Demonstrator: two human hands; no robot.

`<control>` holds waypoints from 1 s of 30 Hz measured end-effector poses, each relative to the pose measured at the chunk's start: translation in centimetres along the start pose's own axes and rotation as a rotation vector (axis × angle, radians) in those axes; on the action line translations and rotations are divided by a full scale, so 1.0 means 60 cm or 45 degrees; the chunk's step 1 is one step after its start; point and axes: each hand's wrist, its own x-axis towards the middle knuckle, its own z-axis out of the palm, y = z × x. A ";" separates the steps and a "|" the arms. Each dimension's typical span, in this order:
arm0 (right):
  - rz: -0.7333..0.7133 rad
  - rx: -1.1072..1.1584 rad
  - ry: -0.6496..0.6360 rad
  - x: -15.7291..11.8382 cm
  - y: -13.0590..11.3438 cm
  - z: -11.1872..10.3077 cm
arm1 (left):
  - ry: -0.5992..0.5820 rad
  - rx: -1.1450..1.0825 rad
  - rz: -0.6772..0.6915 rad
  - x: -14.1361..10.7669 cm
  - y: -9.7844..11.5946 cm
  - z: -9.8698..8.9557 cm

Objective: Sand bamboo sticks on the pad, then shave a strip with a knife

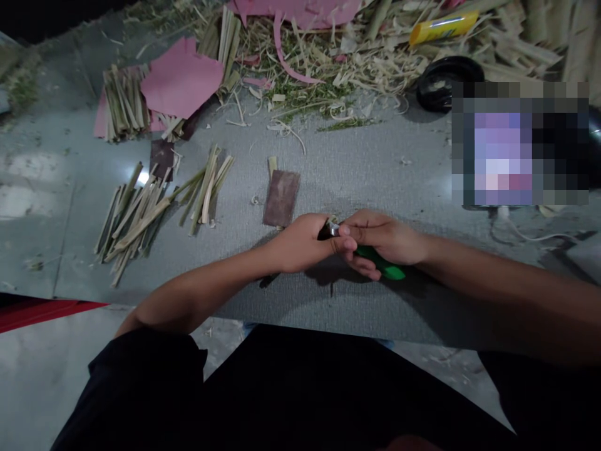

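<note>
My right hand (382, 235) is wrapped round a green-handled knife (392, 270), whose bright metal part shows between my two hands. Close against it, my left hand (305, 241) is closed, with its thumb reaching to the right fingertips. What the left fingers hold is mostly hidden; a small pale bit shows above the metal. Under the left wrist the end of a dark stick (268, 280) peeks out. Just beyond the left hand lies a brown sandpaper piece (282, 197) over a pale strip.
Cut stalk strips (136, 216) lie in loose piles at left. Behind them are pink paper (183, 78) and a strip bundle (124, 103). Curled shavings (319, 69), a yellow glue stick (444, 28) and a black tape roll (448, 81) are farther back. A blurred-out device with a white cable (521, 228) sits right.
</note>
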 end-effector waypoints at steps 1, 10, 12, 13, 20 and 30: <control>-0.004 0.018 0.008 0.000 -0.001 0.001 | 0.006 0.008 0.002 0.000 -0.002 0.001; -0.144 0.013 0.153 0.001 0.010 0.009 | 0.041 0.069 0.016 0.001 -0.001 0.004; -0.102 0.002 0.084 0.001 0.009 0.006 | 0.063 0.074 -0.011 0.000 0.001 0.003; -0.066 -0.003 0.050 0.000 0.007 0.005 | 0.066 0.079 -0.019 -0.001 0.002 0.002; 0.026 0.029 0.064 -0.001 -0.002 0.009 | 0.066 0.185 -0.023 -0.002 -0.003 0.003; -0.110 -0.048 0.148 0.002 0.005 0.018 | 0.063 0.157 0.002 0.000 -0.003 0.000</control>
